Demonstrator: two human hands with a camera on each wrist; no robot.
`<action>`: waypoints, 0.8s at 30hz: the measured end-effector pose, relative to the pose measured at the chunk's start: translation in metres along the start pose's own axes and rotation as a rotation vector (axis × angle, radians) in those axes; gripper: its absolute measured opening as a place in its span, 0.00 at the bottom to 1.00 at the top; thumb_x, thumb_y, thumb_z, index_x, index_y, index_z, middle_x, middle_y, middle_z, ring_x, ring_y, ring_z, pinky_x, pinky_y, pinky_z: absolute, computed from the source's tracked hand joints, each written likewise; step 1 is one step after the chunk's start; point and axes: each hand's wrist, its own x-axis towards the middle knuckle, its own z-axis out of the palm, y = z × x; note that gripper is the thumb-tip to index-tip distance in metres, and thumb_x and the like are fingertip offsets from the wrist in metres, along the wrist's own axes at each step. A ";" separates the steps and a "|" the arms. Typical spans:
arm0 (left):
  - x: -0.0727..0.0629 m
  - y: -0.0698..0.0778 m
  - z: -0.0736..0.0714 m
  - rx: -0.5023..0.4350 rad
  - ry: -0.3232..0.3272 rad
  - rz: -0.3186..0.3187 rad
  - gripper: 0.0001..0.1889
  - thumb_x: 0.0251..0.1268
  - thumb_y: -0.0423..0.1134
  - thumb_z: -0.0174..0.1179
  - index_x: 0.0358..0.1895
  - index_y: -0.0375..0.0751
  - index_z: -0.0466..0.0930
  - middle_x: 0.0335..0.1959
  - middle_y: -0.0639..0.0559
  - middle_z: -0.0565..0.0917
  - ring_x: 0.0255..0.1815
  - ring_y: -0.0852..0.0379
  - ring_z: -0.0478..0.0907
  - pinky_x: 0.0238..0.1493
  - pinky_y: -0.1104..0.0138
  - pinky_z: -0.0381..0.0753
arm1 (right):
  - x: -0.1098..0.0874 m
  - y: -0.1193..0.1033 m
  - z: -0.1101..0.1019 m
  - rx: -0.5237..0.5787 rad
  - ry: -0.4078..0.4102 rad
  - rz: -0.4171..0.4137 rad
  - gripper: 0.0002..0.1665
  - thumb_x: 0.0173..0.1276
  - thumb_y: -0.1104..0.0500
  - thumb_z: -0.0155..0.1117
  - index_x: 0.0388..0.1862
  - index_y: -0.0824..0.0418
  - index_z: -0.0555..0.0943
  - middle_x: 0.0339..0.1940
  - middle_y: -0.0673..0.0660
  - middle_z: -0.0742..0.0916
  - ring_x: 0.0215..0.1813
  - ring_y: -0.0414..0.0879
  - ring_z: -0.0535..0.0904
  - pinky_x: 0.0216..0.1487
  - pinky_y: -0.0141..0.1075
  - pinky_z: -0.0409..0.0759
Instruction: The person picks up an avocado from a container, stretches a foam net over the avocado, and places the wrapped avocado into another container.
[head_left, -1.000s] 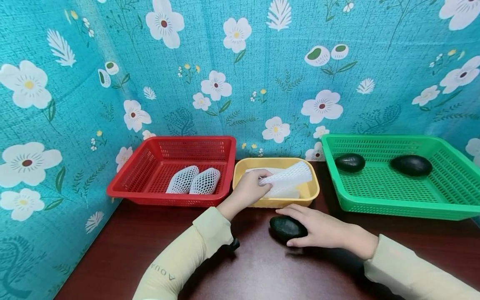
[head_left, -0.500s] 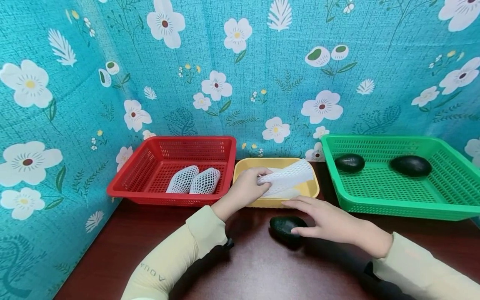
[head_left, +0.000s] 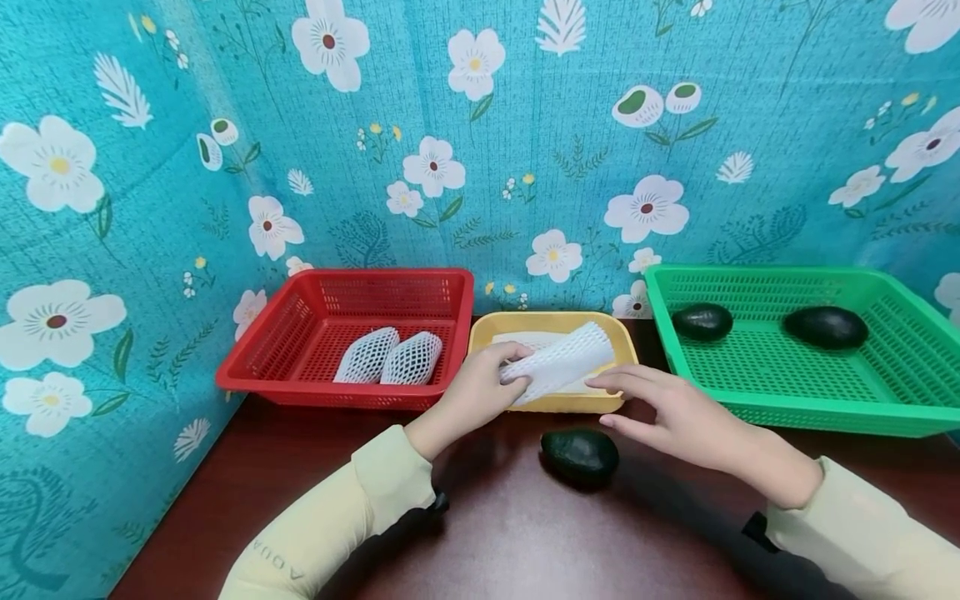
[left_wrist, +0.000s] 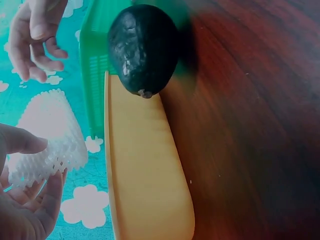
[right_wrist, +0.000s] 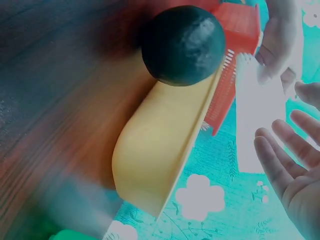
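Note:
My left hand (head_left: 476, 387) pinches a white foam net sleeve (head_left: 566, 358) near its left end, above the yellow basket (head_left: 628, 354). In the left wrist view, thumb and fingers close on the sleeve (left_wrist: 50, 135) from both sides. My right hand (head_left: 678, 417) holds nothing; its fingers reach loosely toward the sleeve's right end, and in the right wrist view the same hand (right_wrist: 295, 160) shows spread fingers. A dark green avocado (head_left: 579, 458) lies on the table in front of the yellow basket, between the two hands. More white sleeves lie inside that basket.
At the left stands a red basket (head_left: 345, 398) holding two net-wrapped fruits (head_left: 390, 358). A green basket (head_left: 840, 414) at the right contains two bare avocados (head_left: 825, 327). A floral cloth (head_left: 510, 125) hangs behind the baskets, over the dark wooden table (head_left: 517, 533).
My right hand has let go of the avocado and moved up and right off it, leaving it on the table. The left hand has drawn the sleeve slightly left and down.

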 end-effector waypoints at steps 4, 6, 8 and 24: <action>-0.006 0.000 -0.002 0.017 0.017 0.012 0.18 0.65 0.33 0.68 0.57 0.38 0.83 0.55 0.44 0.85 0.50 0.50 0.80 0.52 0.60 0.84 | 0.002 0.000 -0.004 0.041 0.086 0.000 0.30 0.56 0.68 0.79 0.58 0.53 0.83 0.47 0.47 0.85 0.40 0.35 0.82 0.36 0.28 0.81; -0.010 -0.001 -0.002 0.023 0.029 0.023 0.17 0.65 0.33 0.68 0.56 0.38 0.83 0.55 0.44 0.85 0.49 0.50 0.81 0.51 0.60 0.83 | 0.004 0.000 -0.005 0.049 0.139 0.015 0.29 0.55 0.70 0.79 0.56 0.53 0.84 0.42 0.44 0.85 0.36 0.35 0.81 0.33 0.26 0.78; -0.013 -0.002 -0.002 0.025 0.044 0.032 0.16 0.65 0.33 0.69 0.55 0.38 0.83 0.54 0.44 0.86 0.48 0.51 0.81 0.51 0.60 0.83 | 0.006 0.000 -0.006 0.051 0.197 0.030 0.28 0.54 0.72 0.78 0.53 0.55 0.85 0.37 0.43 0.83 0.32 0.34 0.78 0.31 0.24 0.76; -0.025 -0.012 0.003 -0.052 0.115 0.117 0.15 0.61 0.28 0.70 0.51 0.36 0.84 0.50 0.45 0.86 0.47 0.52 0.81 0.51 0.62 0.83 | 0.011 0.005 0.002 0.218 0.247 0.309 0.20 0.60 0.66 0.78 0.51 0.60 0.85 0.34 0.49 0.86 0.27 0.38 0.80 0.26 0.28 0.76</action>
